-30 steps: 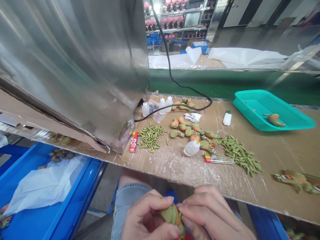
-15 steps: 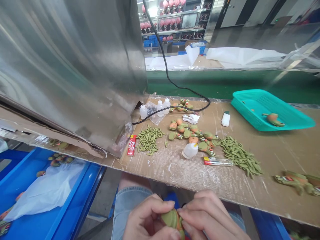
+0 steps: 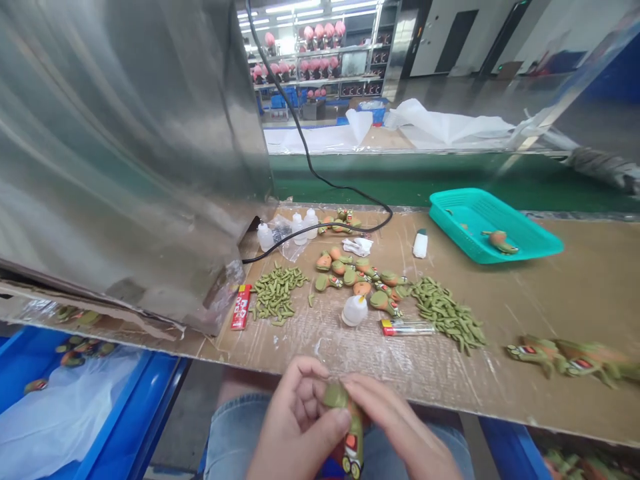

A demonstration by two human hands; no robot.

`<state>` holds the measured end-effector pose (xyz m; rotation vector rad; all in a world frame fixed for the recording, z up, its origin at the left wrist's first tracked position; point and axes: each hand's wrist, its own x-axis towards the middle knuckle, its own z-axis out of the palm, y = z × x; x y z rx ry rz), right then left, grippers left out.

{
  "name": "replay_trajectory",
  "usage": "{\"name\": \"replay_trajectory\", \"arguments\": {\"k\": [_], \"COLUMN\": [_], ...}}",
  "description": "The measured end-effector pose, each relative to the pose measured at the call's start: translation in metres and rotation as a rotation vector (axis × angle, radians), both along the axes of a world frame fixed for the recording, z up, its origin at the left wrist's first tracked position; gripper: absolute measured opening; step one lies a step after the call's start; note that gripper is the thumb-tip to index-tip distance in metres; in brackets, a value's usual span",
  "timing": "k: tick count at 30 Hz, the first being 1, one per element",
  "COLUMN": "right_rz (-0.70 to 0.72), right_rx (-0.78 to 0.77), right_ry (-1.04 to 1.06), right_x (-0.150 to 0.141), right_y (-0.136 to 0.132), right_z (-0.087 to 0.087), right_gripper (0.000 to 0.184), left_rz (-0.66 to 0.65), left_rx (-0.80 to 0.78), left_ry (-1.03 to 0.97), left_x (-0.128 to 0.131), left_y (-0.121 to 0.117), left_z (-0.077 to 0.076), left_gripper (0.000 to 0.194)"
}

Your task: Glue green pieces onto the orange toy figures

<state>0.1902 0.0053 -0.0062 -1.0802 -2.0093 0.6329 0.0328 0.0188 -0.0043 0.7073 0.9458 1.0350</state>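
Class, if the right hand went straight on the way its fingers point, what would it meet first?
The green-and-orange figure, which the right hand already seems to touch; just beyond it, probably the left hand, though depth is unclear.

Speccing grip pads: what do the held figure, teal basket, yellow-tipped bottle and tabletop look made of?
Held figure: maybe painted resin or rubber; matte green and orange, painted-looking eyes.
Teal basket: likely moulded plastic; uniform colour, perforated walls.
Yellow-tipped bottle: probably plastic; milky, translucent look.
Tabletop: seemingly cardboard, perhaps under clear film; brown, ribbed in places, shiny streaks.
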Motion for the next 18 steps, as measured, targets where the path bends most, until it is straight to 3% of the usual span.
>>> {"name": "replay_trajectory", "arguments": {"k": [3, 5, 7, 9, 11, 15, 18], "right_rz": [-0.06, -0.201, -0.419, -0.621, -0.717, -0.838, -0.847], "right_rx": [0.071, 0.062, 0.082, 0.209, 0.284, 0.327, 0.361], "right_ry": [-0.15, -0.215, -0.296, -0.424, -0.483, -0.533, -0.444], "right_x": [0.012, 0.032, 0.062, 0.1, 0.136, 0.184, 0.207], "right_y": [-0.002, 0.001, 0.008, 0.017, 0.025, 0.038, 0.045], "right_z": [-0.008, -0.012, -0.018, -0.025, -0.033, -0.044, -0.044], "right_gripper": [0.05, 0.047, 0.042, 0.043, 0.043, 0.03, 0.021], "left_rz": [-0.098, -0.126, -0.116, -0.072, -0.013, 0.027, -0.014], "left_rx": [0.065, 0.11, 0.164, 0.265, 0.359, 0.537, 0.663], "left_ry": [0.201, 0.355, 0.493, 0.663, 0.821, 1.088, 1.203], "left_x": [0.016, 0.02, 0.016, 0.005, -0.007, -0.019, -0.019], "left_y": [0.006, 0.012, 0.025, 0.042, 0.062, 0.093, 0.104], "left_z": [-0.006, -0.007, -0.005, -0.001, 0.001, 0.001, 0.002], "left_gripper": [0.037, 0.031, 0.021, 0.014, 0.012, 0.014, 0.016]}}
